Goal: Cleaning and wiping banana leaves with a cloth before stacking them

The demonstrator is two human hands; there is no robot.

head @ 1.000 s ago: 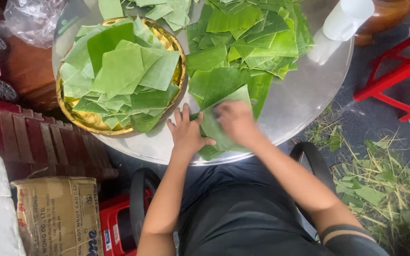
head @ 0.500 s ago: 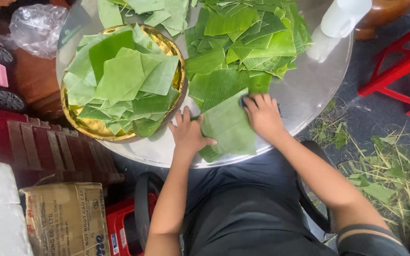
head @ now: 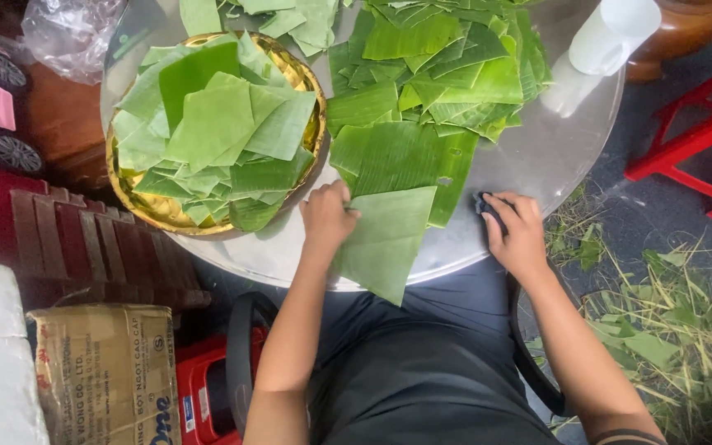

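A square-cut green banana leaf piece (head: 385, 239) lies at the near edge of the round metal table (head: 537, 156), overhanging it slightly. My left hand (head: 327, 216) presses on the leaf's left edge, fingers together. My right hand (head: 514, 231) rests on the bare tabletop to the right of the leaf, closed over a small dark cloth (head: 488, 206). Behind the leaf lies a big loose heap of cut leaves (head: 430, 74). A round golden tray (head: 311, 99) at the left holds a stack of trimmed leaf squares (head: 212, 132).
A white plastic container (head: 611, 37) stands at the table's right rear. A red stool frame (head: 694, 140) is on the right, leaf scraps (head: 661, 330) litter the ground. A cardboard box (head: 105, 371) and a red object (head: 208, 387) sit at the lower left, with a clear plastic bag (head: 67, 33) up left.
My right hand has left the leaf and slid right onto the bare table with the dark cloth. My left hand stayed pressed on the leaf's left edge.
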